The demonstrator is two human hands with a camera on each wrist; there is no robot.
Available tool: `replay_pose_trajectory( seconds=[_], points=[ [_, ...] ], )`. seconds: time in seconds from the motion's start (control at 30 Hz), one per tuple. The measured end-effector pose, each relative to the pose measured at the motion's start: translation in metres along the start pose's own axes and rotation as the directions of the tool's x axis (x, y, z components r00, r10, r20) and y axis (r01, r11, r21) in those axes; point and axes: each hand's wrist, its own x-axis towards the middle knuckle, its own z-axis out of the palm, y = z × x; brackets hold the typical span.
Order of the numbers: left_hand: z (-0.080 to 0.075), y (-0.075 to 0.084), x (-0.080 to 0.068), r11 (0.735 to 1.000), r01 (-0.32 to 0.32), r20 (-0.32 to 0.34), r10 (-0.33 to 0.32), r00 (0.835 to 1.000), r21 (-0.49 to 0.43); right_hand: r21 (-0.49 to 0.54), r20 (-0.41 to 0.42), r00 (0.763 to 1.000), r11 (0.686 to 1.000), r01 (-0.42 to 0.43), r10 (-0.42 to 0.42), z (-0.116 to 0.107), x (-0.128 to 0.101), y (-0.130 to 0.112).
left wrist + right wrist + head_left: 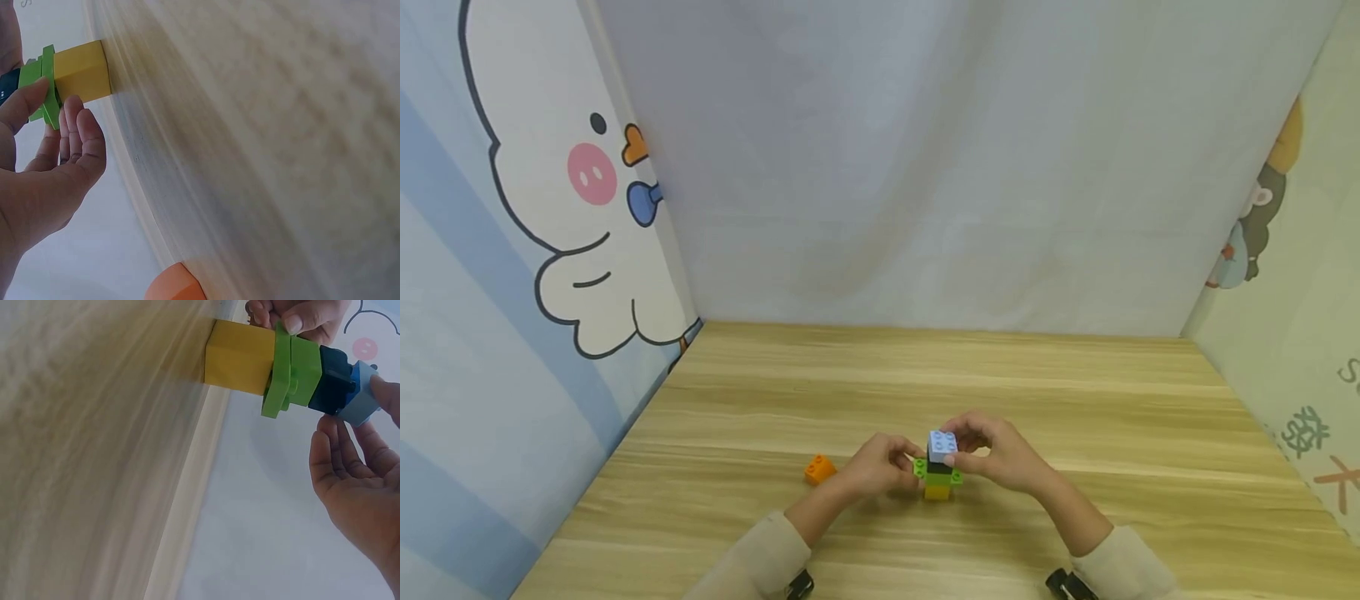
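A small brick tower (pixel 938 469) stands on the wooden table (pixel 925 375): a yellow brick (pixel 240 356) at the bottom, green bricks (pixel 292 369), a dark blue brick (pixel 331 381) and a light blue brick (pixel 361 395) on top. My left hand (pixel 906 463) pinches the green layer (pixel 42 81) from the left, thumb and fingers against its edge. From the right, my right hand (pixel 961 450) pinches the light blue brick (pixel 942 443) on top; in the right wrist view its fingers (pixel 340 450) curl under that brick.
An orange brick (pixel 819 469) lies loose on the table left of my left hand, also seen at the table's edge as the orange brick (pixel 175 284) in the left wrist view. Fabric walls with cartoon prints close in the left, back and right sides.
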Motion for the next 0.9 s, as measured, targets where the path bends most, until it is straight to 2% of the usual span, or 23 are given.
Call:
replay_pose_trajectory(
  seconds=[0.3,0.47,0.7,0.9],
  points=[
    [0.0,-0.0022,0.001,1.0,-0.005,-0.004,0.005,1.0,0.002,-0.046,-0.038,0.998,0.998,0.045,-0.047,0.0041,-0.0006,-0.0024],
    [0.0,-0.0021,0.0,1.0,0.001,-0.001,-0.001,1.0,-0.008,-0.051,-0.05,0.998,0.998,0.039,-0.042,0.0052,-0.0006,-0.004],
    [0.0001,0.0003,-0.0017,1.0,0.0,0.0,0.0,1.0,-0.016,-0.129,-0.055,0.996,0.989,0.068,-0.075,0.0044,-0.0006,-0.0059],
    [0.0009,0.0013,-0.002,1.0,0.01,0.001,-0.01,1.0,-0.016,-0.131,-0.051,0.995,0.988,0.078,-0.086,0.0038,-0.0014,-0.0056]
  ],
)
